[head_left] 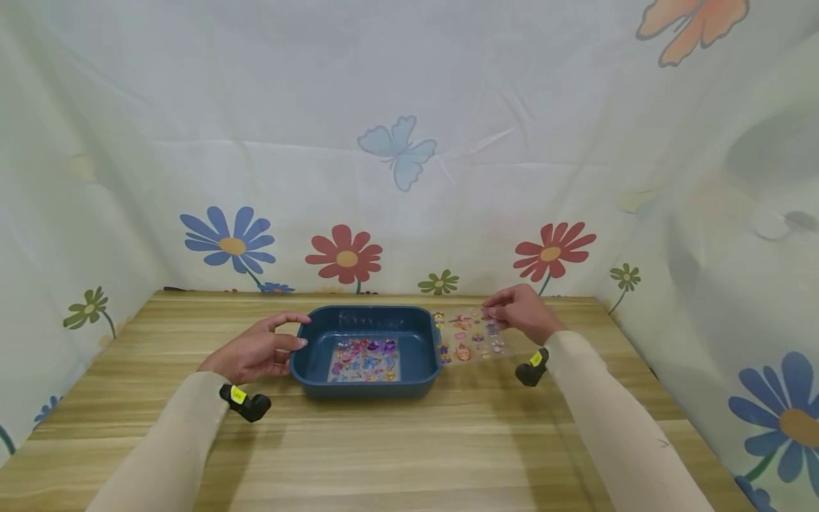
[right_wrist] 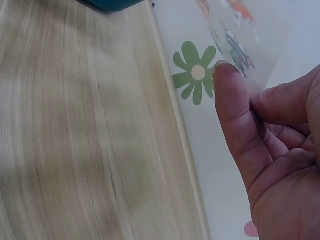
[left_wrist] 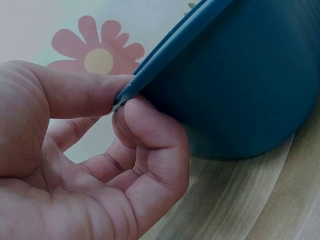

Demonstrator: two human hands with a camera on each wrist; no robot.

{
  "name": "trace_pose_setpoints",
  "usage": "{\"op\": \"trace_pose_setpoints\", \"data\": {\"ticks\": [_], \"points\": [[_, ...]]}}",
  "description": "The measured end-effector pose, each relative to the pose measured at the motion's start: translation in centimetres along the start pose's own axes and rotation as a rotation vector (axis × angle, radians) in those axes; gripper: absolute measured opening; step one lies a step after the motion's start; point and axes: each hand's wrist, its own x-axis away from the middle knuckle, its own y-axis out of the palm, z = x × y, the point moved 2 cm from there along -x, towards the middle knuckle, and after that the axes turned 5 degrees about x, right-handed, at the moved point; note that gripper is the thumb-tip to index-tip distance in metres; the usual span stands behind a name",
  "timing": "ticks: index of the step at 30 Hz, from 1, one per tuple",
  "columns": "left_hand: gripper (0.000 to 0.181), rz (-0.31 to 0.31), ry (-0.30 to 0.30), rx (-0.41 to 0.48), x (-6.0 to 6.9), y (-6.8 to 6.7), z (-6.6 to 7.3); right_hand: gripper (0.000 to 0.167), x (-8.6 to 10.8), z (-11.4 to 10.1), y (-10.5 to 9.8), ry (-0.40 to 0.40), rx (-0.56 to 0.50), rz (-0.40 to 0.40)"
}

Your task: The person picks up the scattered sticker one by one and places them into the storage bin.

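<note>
A dark blue rectangular basin (head_left: 371, 390) stands on the table. My left hand (head_left: 259, 350) pinches its left rim between thumb and curled fingers, as the left wrist view shows close up. Inside the basin lies a clear sheet of colourful stickers (head_left: 366, 361). To the right of the basin, my right hand (head_left: 521, 313) pinches the corner of another transparent sticker sheet (head_left: 472, 334), printed with small cartoon figures. That sheet hangs beside the basin's right rim; whether it touches the rim I cannot tell. In the right wrist view the sheet (right_wrist: 245, 45) is blurred.
The wood-grain table (head_left: 384, 455) runs up to a white cloth backdrop (head_left: 473, 206) with printed flowers and butterflies behind and at both sides. Black wrist devices with yellow labels sit at the left cuff (head_left: 246, 403) and the right cuff (head_left: 532, 368).
</note>
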Motion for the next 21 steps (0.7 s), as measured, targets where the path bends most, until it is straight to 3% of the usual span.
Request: {"op": "trace_pose_setpoints", "data": {"ticks": [21], "points": [[0.06,0.008,-0.012,-0.001,0.1,0.0,0.1,0.031,-1.1,-1.6,2.1,-0.039,-0.078,-0.048]]}}
